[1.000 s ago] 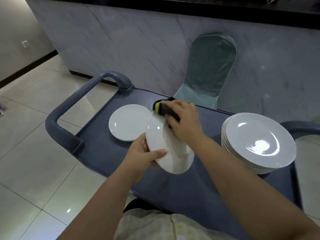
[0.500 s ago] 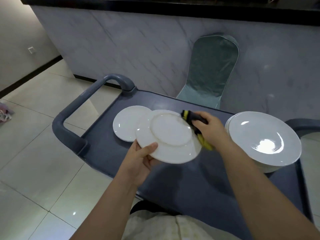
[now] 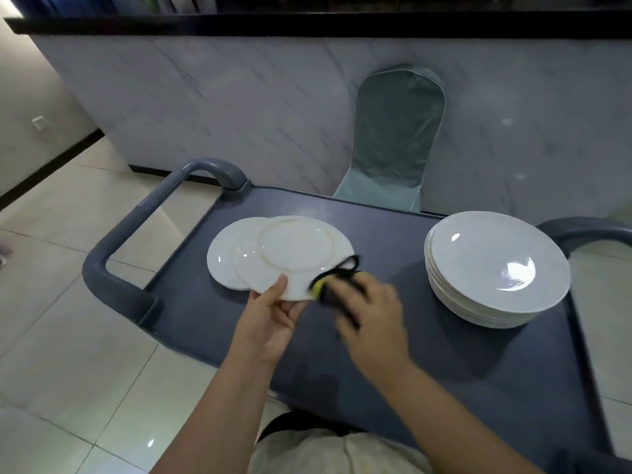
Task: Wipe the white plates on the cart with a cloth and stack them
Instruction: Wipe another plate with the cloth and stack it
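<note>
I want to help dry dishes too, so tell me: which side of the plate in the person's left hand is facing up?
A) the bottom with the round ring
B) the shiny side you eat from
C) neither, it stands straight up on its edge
A: the held plate lies nearly flat with its raised foot ring facing up. The left hand grips its near rim, and the right hand holds the cloth at its edge.

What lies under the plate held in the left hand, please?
Another white plate on the cart; only its left part shows, the held plate covers the rest.
</note>
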Tool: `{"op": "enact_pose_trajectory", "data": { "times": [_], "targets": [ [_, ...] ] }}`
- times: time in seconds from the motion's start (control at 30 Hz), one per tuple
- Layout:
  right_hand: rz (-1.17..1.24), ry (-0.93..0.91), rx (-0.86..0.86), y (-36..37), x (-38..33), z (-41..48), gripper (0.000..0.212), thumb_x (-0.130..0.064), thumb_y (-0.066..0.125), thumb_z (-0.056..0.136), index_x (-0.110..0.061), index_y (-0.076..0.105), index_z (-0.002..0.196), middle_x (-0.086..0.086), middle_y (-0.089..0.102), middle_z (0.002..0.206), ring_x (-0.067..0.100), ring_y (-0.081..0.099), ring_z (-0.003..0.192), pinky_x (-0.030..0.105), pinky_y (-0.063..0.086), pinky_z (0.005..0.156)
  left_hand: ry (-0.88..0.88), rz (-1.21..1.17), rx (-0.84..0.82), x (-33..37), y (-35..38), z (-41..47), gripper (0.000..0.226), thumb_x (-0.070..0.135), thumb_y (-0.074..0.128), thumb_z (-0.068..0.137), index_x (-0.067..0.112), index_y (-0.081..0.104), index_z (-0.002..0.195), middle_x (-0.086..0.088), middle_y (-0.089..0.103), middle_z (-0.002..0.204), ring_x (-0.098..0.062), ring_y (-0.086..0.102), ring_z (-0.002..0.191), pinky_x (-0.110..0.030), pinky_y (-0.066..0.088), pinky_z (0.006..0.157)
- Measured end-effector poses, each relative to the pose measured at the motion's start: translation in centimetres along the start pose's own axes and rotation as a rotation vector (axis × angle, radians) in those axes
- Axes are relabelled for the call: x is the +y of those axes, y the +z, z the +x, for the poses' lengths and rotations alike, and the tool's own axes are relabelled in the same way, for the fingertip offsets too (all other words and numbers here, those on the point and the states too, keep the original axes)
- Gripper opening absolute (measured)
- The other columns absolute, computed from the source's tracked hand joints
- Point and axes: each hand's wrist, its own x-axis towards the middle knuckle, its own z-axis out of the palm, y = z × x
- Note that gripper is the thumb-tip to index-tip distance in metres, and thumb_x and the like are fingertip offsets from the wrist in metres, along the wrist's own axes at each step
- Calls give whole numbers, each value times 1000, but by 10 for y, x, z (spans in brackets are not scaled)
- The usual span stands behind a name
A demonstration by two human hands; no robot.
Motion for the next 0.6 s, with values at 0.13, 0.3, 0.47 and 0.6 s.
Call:
{"op": "enact_pose_trajectory", "data": {
  "times": [0.13, 0.3, 0.47, 0.6],
  "targets": [
    [82, -121, 25, 7, -7, 0, 49, -23, 53, 82, -36, 56, 130, 4, 54, 128, 22, 48, 98, 38, 43, 89, 12, 14, 17, 4, 6, 1, 54, 14, 60, 85, 2, 49, 136, -23, 58, 129, -32, 65, 106, -43, 58, 82],
    [181, 114, 247, -38, 34, 29, 43, -29, 49, 88, -28, 60, 130, -6, 51, 125, 12, 43, 111, 24, 35, 101, 96, 26, -94, 5, 4, -5, 43, 2, 56, 84, 14, 56, 125, -10, 69, 118, -24, 69, 100, -36, 60, 69],
    [-43, 76, 84, -12, -8, 30, 47, -38, 46, 81, -35, 58, 127, 2, 56, 123, 28, 49, 95, 42, 46, 84, 71, 104, -138, -12, 12, -11, 46, 1, 57, 81, 11, 56, 126, -14, 70, 111, -25, 70, 94, -37, 60, 76],
    [-29, -68, 28, 0, -16, 13, 44, -36, 47, 87, -36, 54, 130, 0, 53, 126, 24, 46, 95, 38, 43, 83, 78, 117, -142, -11, 12, -10, 40, 2, 56, 84, 12, 58, 123, -13, 71, 105, -21, 72, 86, -31, 60, 66]
  ]
}}
